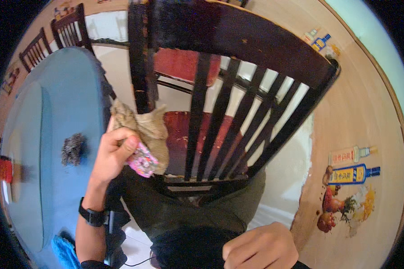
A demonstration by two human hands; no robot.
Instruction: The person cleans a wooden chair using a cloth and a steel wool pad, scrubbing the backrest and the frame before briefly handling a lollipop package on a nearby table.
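Note:
My left hand (pixel 116 153) grips a tan cloth (pixel 151 122) together with a crumpled pink patterned piece (pixel 143 161), perhaps a wrapper or fabric. Both are beside the left post of a dark wooden chair back (pixel 242 33), and the cloth overlaps that post's lower end. Slats (pixel 219 124) run down the backrest, with scuffed paint here and there. Behind them shows the chair's red-brown seat (pixel 176 144). At the bottom right, my right hand (pixel 262 247) is curled into a loose fist, apart from the chair. Its palm side is hidden, and nothing shows in it.
On the left stands a blue-topped table (pixel 70 80) with a raised round turntable (pixel 23 168). A metal scouring pad (pixel 73 149) and a blue cloth (pixel 64 250) lie on it. More chairs (pixel 69 28) stand beyond. A wall with printed bottles (pixel 351 175) is at the right.

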